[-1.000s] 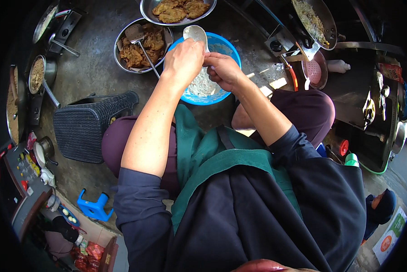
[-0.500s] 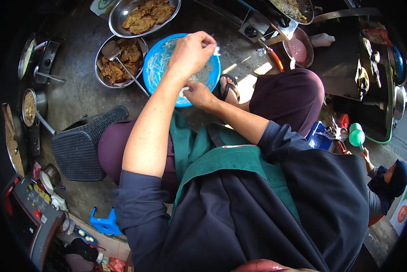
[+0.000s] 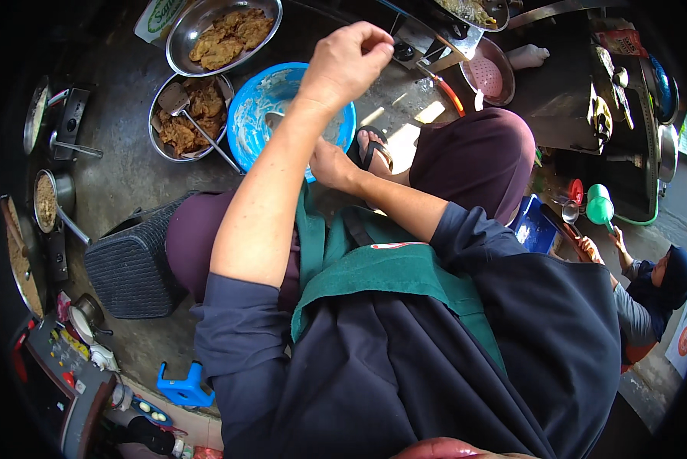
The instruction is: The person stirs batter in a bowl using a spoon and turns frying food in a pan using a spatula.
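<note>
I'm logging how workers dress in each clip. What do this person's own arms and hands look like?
Both forearms are bare, with dark navy sleeves pushed up past the elbows. The left hand and right hand wear no gloves; I can make out no rings or watch. A green apron covers the front.

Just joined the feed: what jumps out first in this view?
The blue bowl, smeared with pale batter, sits top centre on the floor. The left hand is raised above it with fingers pinched; the right hand is at its near rim. Left of the bowl stand two metal dishes of fried pieces.

Green-white packet top left; orange-white sign right edge.
</note>
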Tool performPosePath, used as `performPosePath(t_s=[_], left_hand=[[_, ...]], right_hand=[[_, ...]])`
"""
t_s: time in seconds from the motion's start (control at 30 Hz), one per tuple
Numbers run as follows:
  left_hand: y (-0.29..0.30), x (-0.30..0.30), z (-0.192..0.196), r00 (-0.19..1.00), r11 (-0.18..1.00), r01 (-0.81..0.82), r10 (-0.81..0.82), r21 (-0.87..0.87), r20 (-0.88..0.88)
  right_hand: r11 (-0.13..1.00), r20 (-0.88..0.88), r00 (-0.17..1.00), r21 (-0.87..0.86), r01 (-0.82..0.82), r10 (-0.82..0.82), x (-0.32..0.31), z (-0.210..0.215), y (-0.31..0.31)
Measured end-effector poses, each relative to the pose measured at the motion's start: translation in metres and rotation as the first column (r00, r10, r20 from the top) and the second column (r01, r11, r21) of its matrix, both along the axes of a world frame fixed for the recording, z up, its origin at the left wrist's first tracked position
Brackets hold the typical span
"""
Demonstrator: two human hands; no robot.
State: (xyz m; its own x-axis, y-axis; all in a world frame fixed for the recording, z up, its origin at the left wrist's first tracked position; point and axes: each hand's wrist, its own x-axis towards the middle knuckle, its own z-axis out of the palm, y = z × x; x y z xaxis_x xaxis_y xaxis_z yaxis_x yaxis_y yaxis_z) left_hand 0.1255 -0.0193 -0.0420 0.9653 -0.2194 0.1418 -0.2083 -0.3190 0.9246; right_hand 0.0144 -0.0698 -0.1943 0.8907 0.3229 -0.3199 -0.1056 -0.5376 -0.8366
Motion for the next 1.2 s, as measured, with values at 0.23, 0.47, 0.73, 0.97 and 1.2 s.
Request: performPosePath(t_s=[0.23,0.47,0.73,0.97,1.2], left_hand=[[0.047,-0.003,0.047,0.991,0.988,-0.136,0.135,-0.069,-0.023],[0.089,-0.026,0.068,0.968,0.968,-0.251,0.252,-0.018,0.019],[0.06,-0.105,0.012,0.952,0.741,0.308,-0.243,0.596,-0.188],[0.051,-0.137,0.019,0.939,0.586,0.326,-0.293,0.742,-0.182],[0.062,-0.154,0.036,0.964,0.487,0.231,-0.234,0.843,-0.129]], right_hand=[[0.967,-0.01,0.991,-0.218,-0.133,0.134,0.003,0.017,-0.008],[0.89,-0.012,0.979,-0.414,-0.192,0.206,0.039,0.023,-0.006],[0.712,-0.05,0.919,-0.616,-0.337,0.392,0.105,-0.004,0.001],[0.61,-0.048,0.936,-0.747,-0.265,0.349,0.109,-0.017,-0.007],[0.514,-0.243,0.791,-0.646,-0.564,0.562,0.062,0.018,0.019]])
